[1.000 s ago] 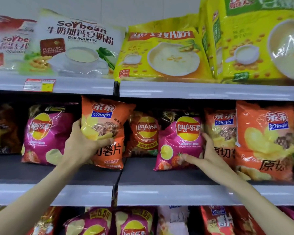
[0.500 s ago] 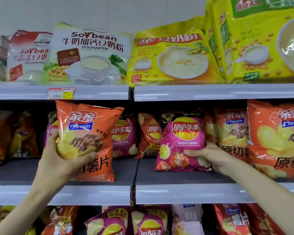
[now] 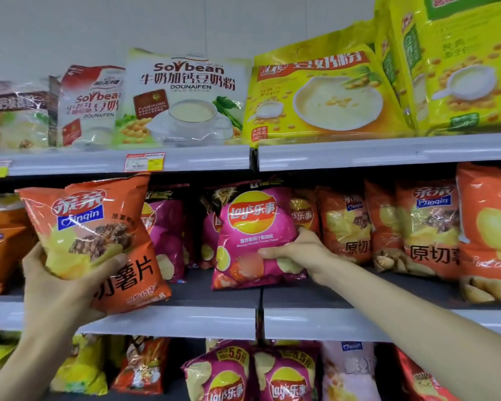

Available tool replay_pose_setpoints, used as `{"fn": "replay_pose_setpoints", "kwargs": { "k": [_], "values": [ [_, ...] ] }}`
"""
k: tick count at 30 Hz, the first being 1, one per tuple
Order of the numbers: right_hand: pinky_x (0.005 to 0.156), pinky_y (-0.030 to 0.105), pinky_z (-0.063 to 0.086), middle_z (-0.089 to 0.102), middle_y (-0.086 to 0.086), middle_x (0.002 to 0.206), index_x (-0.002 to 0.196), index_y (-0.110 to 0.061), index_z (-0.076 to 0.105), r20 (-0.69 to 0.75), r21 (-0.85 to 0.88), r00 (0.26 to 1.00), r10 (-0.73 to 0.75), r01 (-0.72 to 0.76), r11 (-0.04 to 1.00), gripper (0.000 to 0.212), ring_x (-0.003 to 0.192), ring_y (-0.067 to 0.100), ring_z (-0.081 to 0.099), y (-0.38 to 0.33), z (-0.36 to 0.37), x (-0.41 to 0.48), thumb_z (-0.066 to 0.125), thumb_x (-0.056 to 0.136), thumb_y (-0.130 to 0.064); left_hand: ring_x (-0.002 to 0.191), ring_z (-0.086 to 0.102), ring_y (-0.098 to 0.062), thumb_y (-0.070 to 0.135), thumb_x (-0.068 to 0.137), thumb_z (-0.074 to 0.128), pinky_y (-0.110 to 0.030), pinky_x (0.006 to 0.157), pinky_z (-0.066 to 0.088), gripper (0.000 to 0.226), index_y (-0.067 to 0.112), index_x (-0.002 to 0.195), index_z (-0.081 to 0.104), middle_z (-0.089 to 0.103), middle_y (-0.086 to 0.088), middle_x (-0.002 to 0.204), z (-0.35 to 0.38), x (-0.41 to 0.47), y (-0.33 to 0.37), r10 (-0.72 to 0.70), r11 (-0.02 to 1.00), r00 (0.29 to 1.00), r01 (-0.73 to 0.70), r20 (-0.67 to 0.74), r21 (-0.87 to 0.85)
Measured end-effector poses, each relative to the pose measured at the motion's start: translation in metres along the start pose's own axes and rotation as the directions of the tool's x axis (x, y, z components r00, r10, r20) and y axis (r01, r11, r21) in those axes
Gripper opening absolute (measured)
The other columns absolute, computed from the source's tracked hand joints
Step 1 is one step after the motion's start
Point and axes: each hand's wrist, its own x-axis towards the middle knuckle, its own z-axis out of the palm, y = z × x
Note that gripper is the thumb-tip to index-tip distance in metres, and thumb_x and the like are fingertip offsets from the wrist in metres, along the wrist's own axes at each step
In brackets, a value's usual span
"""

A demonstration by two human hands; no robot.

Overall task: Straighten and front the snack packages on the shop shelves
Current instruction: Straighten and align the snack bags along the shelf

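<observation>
My left hand (image 3: 61, 282) grips an orange Qinqin crisp bag (image 3: 99, 235) by its lower left side, holding it tilted over the front edge of the middle shelf (image 3: 168, 319). My right hand (image 3: 298, 253) holds the lower right corner of a pink Lay's bag (image 3: 252, 238), which stands upright near the middle of the same shelf. Behind these two, more pink Lay's bags (image 3: 168, 235) stand further back. To the right stand several orange Qinqin bags (image 3: 428, 230), facing forward.
The top shelf (image 3: 388, 151) carries large white soybean powder bags (image 3: 182, 96) and yellow ones (image 3: 324, 91). A price tag (image 3: 144, 161) hangs on its rail. The bottom shelf holds pink Lay's bags (image 3: 252, 377) and other snacks. A vertical divider gap (image 3: 258, 314) splits the shelves.
My left hand has pulled the orange bag left and forward, off the shelf's back. My right hand has closed on the pink bag's corner and shifted it slightly. The view has drifted left.
</observation>
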Motion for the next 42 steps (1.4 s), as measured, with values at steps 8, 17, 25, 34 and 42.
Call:
{"fn": "replay_pose_setpoints", "kwargs": {
  "k": [8, 17, 25, 34, 42],
  "values": [
    [0.089, 0.043, 0.064, 0.08, 0.005, 0.1, 0.11, -0.012, 0.07, 0.067, 0.017, 0.997, 0.034, -0.036, 0.999, 0.082, 0.093, 0.021, 0.077, 0.007, 0.054, 0.032, 0.107, 0.04, -0.03, 0.092, 0.078, -0.027, 0.028, 0.063, 0.098, -0.052, 0.058, 0.064, 0.101, 0.034, 0.148, 0.042, 0.073, 0.002, 0.12, -0.041, -0.017, 0.016, 0.013, 1.0, 1.0, -0.013, 0.003, 0.013],
    [0.084, 0.031, 0.051, 0.065, 0.001, 0.111, 0.127, -0.005, 0.052, 0.112, 0.002, 0.99, 0.081, -0.082, 0.997, 0.06, 0.096, 0.011, 0.062, 0.001, 0.06, 0.026, 0.088, 0.082, -0.024, 0.087, 0.077, -0.011, 0.022, 0.066, 0.097, -0.035, 0.052, 0.062, 0.097, 0.032, 0.145, 0.04, 0.069, 0.006, 0.118, 0.002, -0.05, 0.033, -0.02, 0.999, 0.98, 0.012, 0.197, 0.04],
    [0.113, 0.037, 0.041, 0.058, -0.01, 0.141, 0.146, -0.03, 0.049, -0.011, -0.084, 0.986, -0.167, 0.165, 0.983, 0.097, 0.124, 0.009, 0.056, -0.003, 0.014, -0.049, 0.072, 0.069, -0.083, 0.102, 0.077, -0.016, 0.041, 0.054, 0.105, -0.043, 0.071, 0.067, 0.107, 0.04, 0.141, 0.043, 0.073, 0.009, 0.12, 0.086, -0.067, 0.04, 0.002, 1.0, 0.921, -0.001, 0.39, -0.001],
    [0.094, 0.022, 0.051, 0.067, -0.026, 0.123, 0.134, -0.047, 0.041, 0.068, -0.458, 0.952, -0.299, 0.296, 0.838, 0.073, 0.11, -0.011, 0.062, 0.009, -0.033, -0.111, 0.084, 0.076, -0.063, 0.117, 0.071, -0.015, 0.043, 0.057, 0.102, -0.051, 0.094, 0.061, 0.108, 0.041, 0.142, 0.035, 0.069, 0.01, 0.13, 0.195, -0.12, 0.034, 0.124, 0.986, 0.841, -0.042, 0.527, -0.164],
    [0.102, 0.028, 0.045, 0.062, -0.02, 0.13, 0.143, -0.035, 0.042, -0.194, -0.612, 0.929, -0.315, 0.136, 0.779, 0.09, 0.121, 0.003, 0.057, 0.037, -0.116, -0.087, 0.093, 0.07, -0.051, 0.138, 0.053, -0.001, 0.037, 0.078, 0.093, -0.032, 0.114, 0.047, 0.102, 0.052, 0.149, 0.021, 0.052, 0.016, 0.149, 0.248, -0.14, 0.023, 0.236, 0.959, 0.543, -0.267, 0.806, -0.1]
  ]
}}
